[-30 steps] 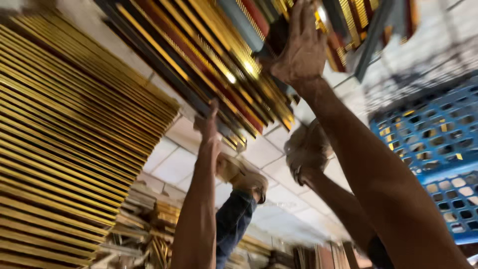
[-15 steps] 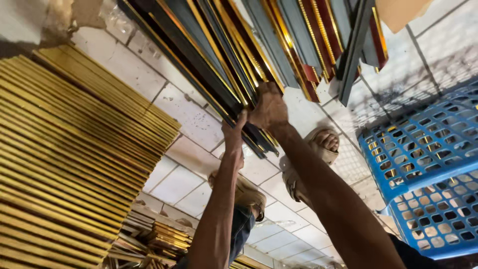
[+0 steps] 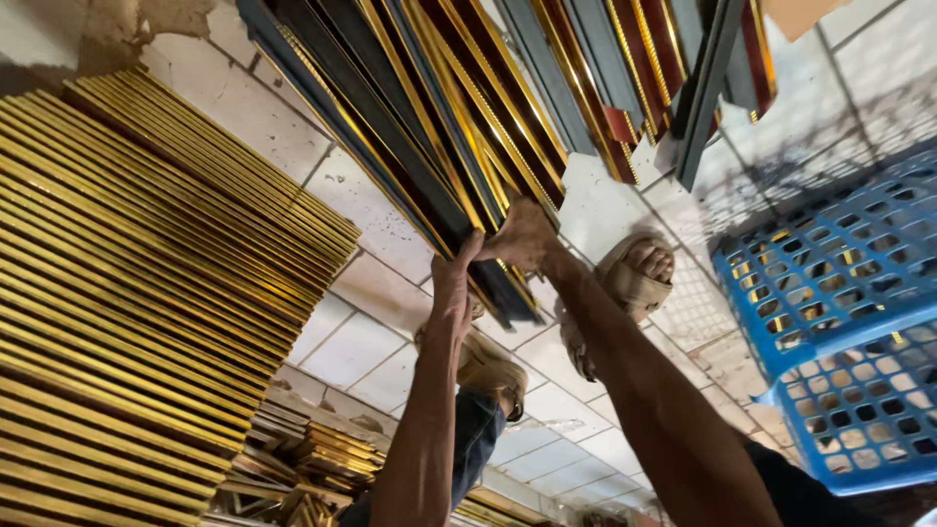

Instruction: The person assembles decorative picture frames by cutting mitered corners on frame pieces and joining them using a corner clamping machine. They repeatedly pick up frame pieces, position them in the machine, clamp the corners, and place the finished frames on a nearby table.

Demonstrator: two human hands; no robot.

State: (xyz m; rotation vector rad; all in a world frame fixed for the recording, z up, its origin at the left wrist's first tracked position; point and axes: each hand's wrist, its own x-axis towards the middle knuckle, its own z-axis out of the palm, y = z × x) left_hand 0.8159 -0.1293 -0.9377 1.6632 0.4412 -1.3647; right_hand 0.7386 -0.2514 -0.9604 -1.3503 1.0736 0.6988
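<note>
Soft, even daylight fills the scene, brightest on the pale floor tiles (image 3: 361,346), with glints along the gold mouldings (image 3: 146,293). A faint grid-like shadow falls on the tiles by the blue crate (image 3: 839,322). Focus is fairly sharp throughout, with slight softness toward the lower edge.

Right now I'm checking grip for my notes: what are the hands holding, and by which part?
Both hands, left hand and right hand, grip the bundle of dark and gold moulding strips at its near end.
</note>
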